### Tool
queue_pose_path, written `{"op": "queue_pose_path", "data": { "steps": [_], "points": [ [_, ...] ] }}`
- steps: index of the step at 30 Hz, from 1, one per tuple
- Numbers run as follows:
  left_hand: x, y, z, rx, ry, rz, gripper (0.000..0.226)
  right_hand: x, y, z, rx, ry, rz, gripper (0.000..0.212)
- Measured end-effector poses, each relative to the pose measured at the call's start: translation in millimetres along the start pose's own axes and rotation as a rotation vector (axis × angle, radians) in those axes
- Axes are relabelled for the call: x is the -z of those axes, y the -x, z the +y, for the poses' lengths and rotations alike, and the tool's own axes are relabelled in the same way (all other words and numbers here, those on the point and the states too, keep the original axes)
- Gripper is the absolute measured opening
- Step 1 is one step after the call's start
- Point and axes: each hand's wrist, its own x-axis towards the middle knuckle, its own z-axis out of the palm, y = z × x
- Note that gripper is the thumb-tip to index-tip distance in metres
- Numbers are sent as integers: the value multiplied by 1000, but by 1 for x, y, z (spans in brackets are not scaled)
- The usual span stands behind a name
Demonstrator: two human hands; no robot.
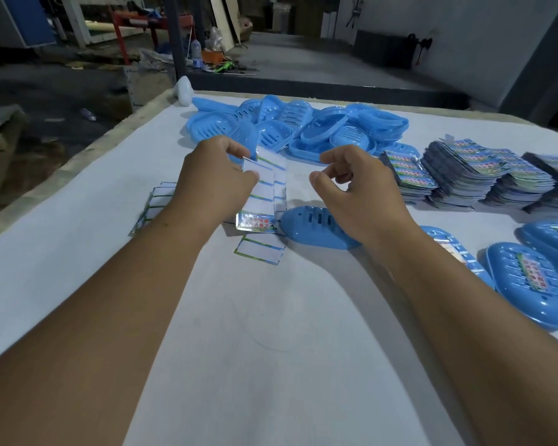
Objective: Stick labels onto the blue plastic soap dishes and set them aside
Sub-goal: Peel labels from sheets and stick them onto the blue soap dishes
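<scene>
My left hand (pixel 211 177) grips a label backing strip (pixel 264 185), mostly peeled, with one printed label left at its lower end (pixel 255 223). My right hand (pixel 358 185) hovers just right of the strip with fingers loosely curled, holding nothing I can make out. A blue soap dish (pixel 316 228) lies upside down on the table under my right wrist. A heap of unlabelled blue dishes (pixel 290 125) lies at the back. Labelled dishes (pixel 529 281) sit at the right edge.
Stacks of printed label sheets (pixel 464 175) stand at the right, behind the labelled dishes. Used backing strips (pixel 155 204) lie left of my left hand and one piece (pixel 260 249) lies in front. The table (pixel 255 333) has a white cover; its left edge drops to the floor.
</scene>
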Motion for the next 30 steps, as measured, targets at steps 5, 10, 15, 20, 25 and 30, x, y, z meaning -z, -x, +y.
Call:
{"op": "queue_pose_path", "data": {
  "steps": [5,10,15,20,25,30],
  "points": [
    [-2,1,-2,-124,-235,96,18,0,1,-1,9,26,-8,31],
    [-1,1,6,-142,11,74,13,0,1,-4,17,-17,-21,31],
    [-1,2,15,-112,300,117,16,0,2,-8,2,-171,-156,47],
    [-2,1,18,-32,471,143,15,-1,2,-8,27,-269,-239,47],
    [-4,7,22,33,424,-41,19,2,-5,-1,-13,-292,-47,40],
    [-6,12,21,-4,280,-140,29,3,-7,3,-25,-262,-13,39]
  ]
}}
